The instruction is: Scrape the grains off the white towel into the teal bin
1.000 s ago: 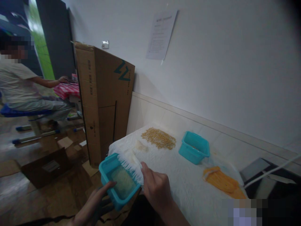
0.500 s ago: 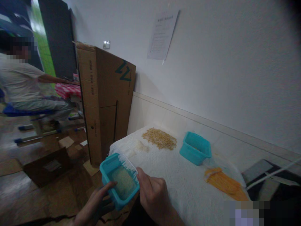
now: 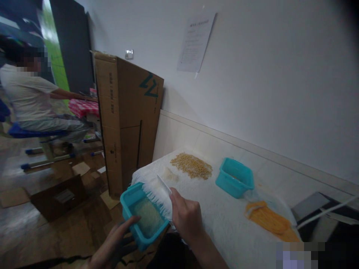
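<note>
Turquoise tub (image 3: pixel 129 200) in left hand (image 3: pixel 116 239), green logo (image 3: pixel 149 85) on carton (image 3: pixel 131 101)

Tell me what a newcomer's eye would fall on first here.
Probably the turquoise tub with pale grains, in the left hand by the edge of the white cloth; a second tub sits on the cloth near the wall. Next, the yellow beans, spread left of the second tub. Then the tall carton, standing left of the cloth.
</note>
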Action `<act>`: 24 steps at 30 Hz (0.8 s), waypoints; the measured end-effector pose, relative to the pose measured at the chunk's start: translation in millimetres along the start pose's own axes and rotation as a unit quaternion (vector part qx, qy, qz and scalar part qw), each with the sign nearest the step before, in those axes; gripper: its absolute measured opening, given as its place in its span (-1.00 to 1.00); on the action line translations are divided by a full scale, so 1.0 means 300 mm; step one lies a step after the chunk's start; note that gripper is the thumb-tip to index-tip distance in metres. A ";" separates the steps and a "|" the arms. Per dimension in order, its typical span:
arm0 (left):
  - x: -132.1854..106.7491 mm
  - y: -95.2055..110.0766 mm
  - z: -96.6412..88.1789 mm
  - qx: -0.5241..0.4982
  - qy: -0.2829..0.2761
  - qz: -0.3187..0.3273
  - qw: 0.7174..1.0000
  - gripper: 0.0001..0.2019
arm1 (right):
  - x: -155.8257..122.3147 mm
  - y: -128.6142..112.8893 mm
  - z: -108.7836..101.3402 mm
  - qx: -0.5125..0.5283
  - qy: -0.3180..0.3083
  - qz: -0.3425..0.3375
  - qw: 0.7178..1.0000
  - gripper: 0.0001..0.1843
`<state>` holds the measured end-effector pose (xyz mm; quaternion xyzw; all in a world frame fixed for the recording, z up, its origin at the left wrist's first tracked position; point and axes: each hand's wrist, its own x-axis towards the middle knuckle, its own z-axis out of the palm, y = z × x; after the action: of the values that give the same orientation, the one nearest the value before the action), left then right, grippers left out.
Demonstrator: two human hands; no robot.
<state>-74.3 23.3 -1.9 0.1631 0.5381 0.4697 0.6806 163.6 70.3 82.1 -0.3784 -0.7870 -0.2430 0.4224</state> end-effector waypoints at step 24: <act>-0.028 0.032 0.001 -0.005 0.009 0.029 1.000 -0.12 | 0.013 -0.031 0.066 0.013 -0.033 -0.046 0.998 -0.65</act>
<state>-78.3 21.3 10.1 0.1708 0.5369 0.4935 0.6626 145.2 80.3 74.4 -0.3444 -0.8200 -0.2393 0.3895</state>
